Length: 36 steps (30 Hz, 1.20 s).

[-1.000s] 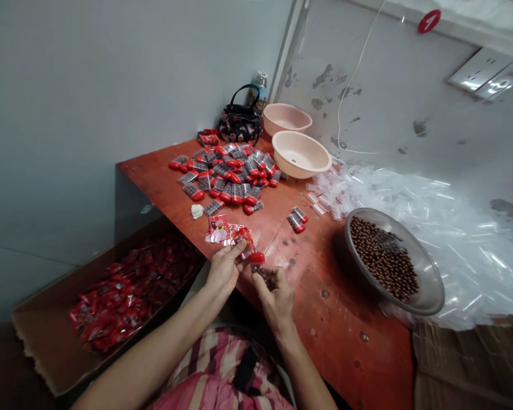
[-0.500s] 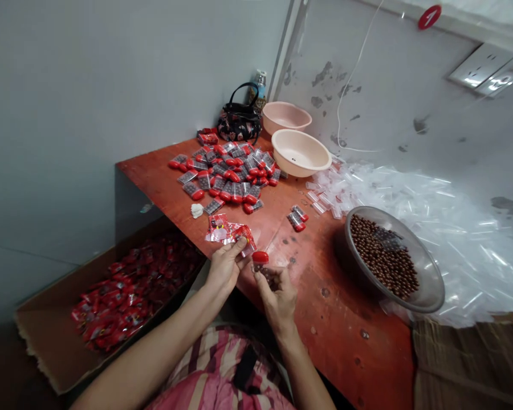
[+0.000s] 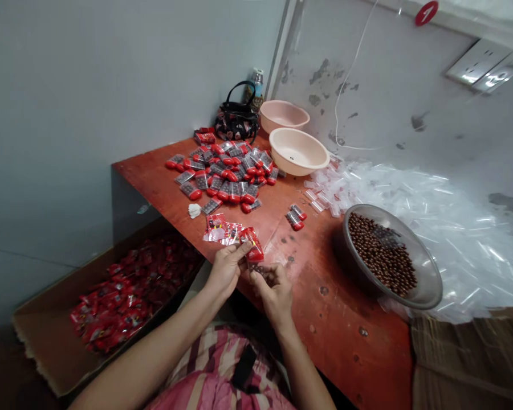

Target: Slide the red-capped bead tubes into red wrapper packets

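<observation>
My left hand pinches a red printed plastic packet at its left edge, over the table's near edge. Just below, my right hand grips a small clear box of brown balls between thumb and fingers. The box's red capped end is at the packet, hidden by the red print; how far inside it sits, I cannot tell. More flat printed packets lie just beyond my left hand. Two filled boxes with red caps rest apart from the big pile of filled boxes.
A grey bowl of brown balls stands at right, before a heap of clear empty boxes. Two pale basins, a black handbag and a flask are at the back. Below left, a carton holds red packets.
My right hand has brought the box's red cap from beside the packet up to it, so the cap is covered. The packet now stands more open to view, nearer the right hand.
</observation>
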Each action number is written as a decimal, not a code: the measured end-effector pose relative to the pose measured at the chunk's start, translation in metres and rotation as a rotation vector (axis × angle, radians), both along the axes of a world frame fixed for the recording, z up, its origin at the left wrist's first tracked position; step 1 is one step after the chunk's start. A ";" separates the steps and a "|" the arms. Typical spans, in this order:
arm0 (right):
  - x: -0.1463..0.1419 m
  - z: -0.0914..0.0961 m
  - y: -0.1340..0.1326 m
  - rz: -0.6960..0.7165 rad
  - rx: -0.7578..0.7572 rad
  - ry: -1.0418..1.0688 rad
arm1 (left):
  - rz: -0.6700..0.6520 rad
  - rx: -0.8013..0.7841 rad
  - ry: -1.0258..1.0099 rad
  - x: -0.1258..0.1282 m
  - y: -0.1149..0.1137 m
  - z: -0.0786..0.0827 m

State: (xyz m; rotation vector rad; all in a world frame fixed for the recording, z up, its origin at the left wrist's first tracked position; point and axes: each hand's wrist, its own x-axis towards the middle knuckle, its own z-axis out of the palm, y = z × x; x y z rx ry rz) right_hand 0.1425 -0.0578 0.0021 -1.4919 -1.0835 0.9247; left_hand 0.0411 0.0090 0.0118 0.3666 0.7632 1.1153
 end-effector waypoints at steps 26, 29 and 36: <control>-0.004 -0.004 0.006 -0.008 -0.050 0.320 | -0.222 0.154 0.403 -0.005 -0.007 -0.006; -0.002 -0.005 0.007 0.008 -0.067 0.404 | -0.250 0.161 0.388 -0.005 -0.011 -0.009; -0.002 -0.006 0.006 -0.006 -0.068 0.483 | -0.417 0.100 0.087 -0.013 -0.020 -0.004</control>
